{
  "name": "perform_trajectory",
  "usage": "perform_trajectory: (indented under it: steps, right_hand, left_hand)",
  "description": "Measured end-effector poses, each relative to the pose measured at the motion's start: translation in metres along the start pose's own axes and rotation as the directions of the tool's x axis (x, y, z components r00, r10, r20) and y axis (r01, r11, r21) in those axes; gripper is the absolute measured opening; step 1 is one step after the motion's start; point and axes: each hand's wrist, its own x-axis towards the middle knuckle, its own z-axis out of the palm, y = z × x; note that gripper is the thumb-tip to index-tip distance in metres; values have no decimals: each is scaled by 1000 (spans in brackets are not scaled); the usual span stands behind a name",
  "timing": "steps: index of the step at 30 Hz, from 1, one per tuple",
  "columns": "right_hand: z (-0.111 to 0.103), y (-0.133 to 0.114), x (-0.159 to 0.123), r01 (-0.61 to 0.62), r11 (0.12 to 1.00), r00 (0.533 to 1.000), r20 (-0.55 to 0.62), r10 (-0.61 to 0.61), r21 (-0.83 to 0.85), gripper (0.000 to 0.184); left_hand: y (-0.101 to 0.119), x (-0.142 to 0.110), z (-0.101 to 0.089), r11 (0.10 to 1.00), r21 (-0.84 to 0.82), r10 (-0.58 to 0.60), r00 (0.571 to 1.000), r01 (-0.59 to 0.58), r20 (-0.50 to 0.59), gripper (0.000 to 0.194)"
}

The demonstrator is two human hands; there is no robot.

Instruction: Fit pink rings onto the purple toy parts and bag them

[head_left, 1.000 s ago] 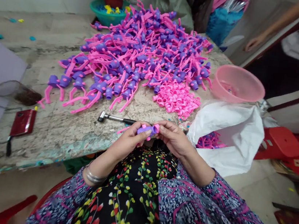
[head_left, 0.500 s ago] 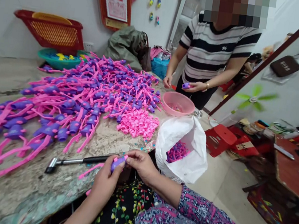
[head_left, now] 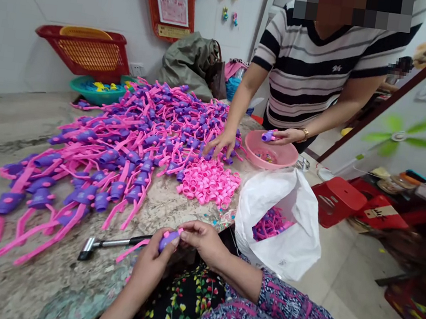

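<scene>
My left hand [head_left: 152, 258] is closed around a purple plastic toy part [head_left: 168, 239] with long pink limbs, one of which trails toward the table. The fingers of my right hand [head_left: 202, 241] pinch a small pink piece [head_left: 180, 231] at the toy part's right end. Just left of my hands lies a hammer [head_left: 118, 243] with a black grip, its handle end partly hidden behind my left hand. Beyond them sits a heap of small pink caps [head_left: 210, 182], beside a large pile of purple-and-pink toy parts [head_left: 138, 134].
An open white sack [head_left: 304, 239] of similar parts stands to my right. Across the table corner, a person in a striped shirt [head_left: 317, 84] holds a toy part near a pink basin [head_left: 254, 157]. A red stool [head_left: 337, 199], red basket [head_left: 44, 35] and teal basin [head_left: 99, 96] stand farther off.
The view has shifted slightly, moving the scene rightward. The other person has leaned in and reached one hand to the pile's edge. My hands keep the same hold.
</scene>
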Motion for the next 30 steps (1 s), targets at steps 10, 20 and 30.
perform_trajectory:
  steps: [10, 20, 30]
  right_hand:
    - [-4, 1, 4, -3, 998, 998, 62, 6, -61, 43]
    - [-17, 1, 11, 28, 987, 1000, 2, -28, -161, 42]
    - [-37, 18, 23, -25, 975, 997, -70, 10, -221, 34]
  left_hand:
    - [5, 7, -5, 988, -133, -72, 996, 78, 55, 43]
    - [8, 14, -1, 969, -190, -143, 986, 158, 89, 42]
    - [0, 17, 1, 974, -177, -138, 989, 144, 47, 51]
